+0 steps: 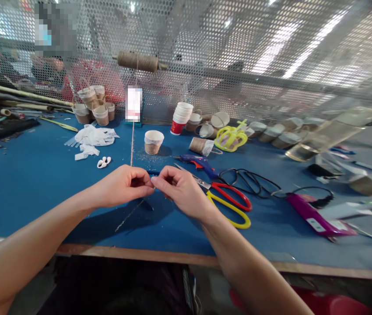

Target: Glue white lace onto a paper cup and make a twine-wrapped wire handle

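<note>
My left hand (128, 186) is closed in a pinch, with twine (132, 144) coming down to it from the spool behind. My right hand (179, 188) is pinched too, its fingertips meeting those of the left where the twine is gathered. The pinched part is mostly covered by fingers. A loose twine end hangs below the hands. Just beyond them stands a twine-wrapped paper cup (152, 146) with a white lace rim. Scissors (220, 194) with red and yellow handles lie beside my right hand, and a blue glue gun (199, 164) rests behind them.
A twine spool (138, 62) hangs on a rod before the mesh screen. White lace strips (94, 135) and wrapped cups (94, 105) are at left. Stacked paper cups (182, 118), a yellow woven piece (231, 138), black cable (251, 181) and a purple packet (319, 214) lie right.
</note>
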The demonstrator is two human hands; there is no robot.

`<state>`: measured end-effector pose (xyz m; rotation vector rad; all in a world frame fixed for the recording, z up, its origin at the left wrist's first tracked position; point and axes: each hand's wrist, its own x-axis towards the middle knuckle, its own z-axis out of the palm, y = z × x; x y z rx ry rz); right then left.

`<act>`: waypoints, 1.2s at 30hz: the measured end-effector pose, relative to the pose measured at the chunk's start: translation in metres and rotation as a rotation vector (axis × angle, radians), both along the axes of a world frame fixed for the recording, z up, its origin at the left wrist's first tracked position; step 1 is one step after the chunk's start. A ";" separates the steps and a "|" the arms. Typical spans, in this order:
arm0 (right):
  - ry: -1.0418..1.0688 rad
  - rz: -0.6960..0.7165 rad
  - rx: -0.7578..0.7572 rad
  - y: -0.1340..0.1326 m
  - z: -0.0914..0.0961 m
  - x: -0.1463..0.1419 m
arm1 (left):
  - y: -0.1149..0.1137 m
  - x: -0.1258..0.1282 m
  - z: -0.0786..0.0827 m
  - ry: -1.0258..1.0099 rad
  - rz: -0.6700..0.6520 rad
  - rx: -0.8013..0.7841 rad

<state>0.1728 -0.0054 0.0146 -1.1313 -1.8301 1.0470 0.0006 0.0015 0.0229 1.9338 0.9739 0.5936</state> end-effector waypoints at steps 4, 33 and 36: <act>0.109 0.062 -0.111 0.001 -0.002 0.000 | 0.002 0.002 -0.005 -0.096 0.005 -0.113; 0.034 -0.078 0.000 0.002 -0.004 -0.001 | -0.003 0.009 -0.009 -0.072 0.200 0.041; 0.103 -0.037 -0.022 0.003 -0.005 -0.002 | -0.003 0.009 -0.010 -0.120 0.207 -0.013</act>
